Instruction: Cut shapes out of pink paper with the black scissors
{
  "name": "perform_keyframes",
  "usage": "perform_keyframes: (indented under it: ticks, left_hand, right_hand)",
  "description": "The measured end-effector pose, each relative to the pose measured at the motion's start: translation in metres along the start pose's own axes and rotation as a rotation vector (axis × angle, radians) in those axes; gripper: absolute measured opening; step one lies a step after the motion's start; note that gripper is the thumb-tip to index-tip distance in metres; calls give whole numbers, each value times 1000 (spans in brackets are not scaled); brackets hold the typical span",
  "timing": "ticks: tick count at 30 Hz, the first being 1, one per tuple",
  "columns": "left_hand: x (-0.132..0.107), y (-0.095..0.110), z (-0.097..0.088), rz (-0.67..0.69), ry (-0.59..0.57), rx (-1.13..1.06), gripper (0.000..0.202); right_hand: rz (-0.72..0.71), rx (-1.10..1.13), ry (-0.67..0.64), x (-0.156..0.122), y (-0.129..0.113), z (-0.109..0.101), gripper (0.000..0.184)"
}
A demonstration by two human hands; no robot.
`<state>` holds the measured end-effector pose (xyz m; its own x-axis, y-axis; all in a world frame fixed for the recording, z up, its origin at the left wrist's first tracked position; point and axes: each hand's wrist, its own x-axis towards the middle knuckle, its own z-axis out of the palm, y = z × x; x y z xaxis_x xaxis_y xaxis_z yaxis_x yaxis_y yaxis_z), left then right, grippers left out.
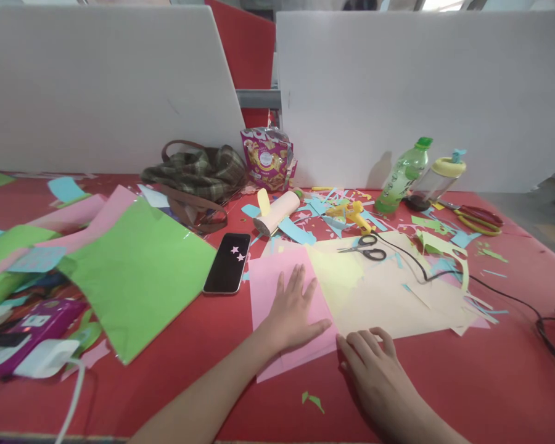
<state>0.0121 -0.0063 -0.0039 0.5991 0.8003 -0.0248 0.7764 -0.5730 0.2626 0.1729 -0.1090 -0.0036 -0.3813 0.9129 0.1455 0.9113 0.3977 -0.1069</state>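
Observation:
My left hand lies flat with spread fingers on a pink sheet of paper. The sheet seems folded, with a second edge showing at its lower side. Close to its right edge rests my right hand, fingers loosely bent and a little apart, the index fingertip at the paper's edge. Under and right of the pink sheet is a large cream sheet with a pale yellow area. Black-handled scissors lie on it. A phone with two small pink stars on its screen is left of the pink sheet.
Green paper and a purple power strip are at left. Behind lie a plaid bag, snack bag, paper roll, yellow glue gun, bottle, cup and red-handled pliers. A black cord crosses the right side.

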Motion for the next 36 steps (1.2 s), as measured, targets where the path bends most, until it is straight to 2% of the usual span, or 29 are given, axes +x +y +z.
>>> perform_keyframes:
  ticks: [8,11,20,26,36]
  left_hand:
    - [0,0,3,4,-7,20,90]
    - [0,1,2,4,-15,18,93]
    - [0,0,3,12,-9,22,93]
    - [0,0,4,16,3,38,94]
    - [1,-2,6,27,10,25,93]
  right_hand:
    - [-48,78,-4,-6,2,-7,12]
    - [-26,84,-25,-4,4,-10,17]
    - [-18,16,-19,-4,4,2,22]
    - [-37,21,14,-2,3,0,13]
    - [-55,6,38,-4,2,-3,12]
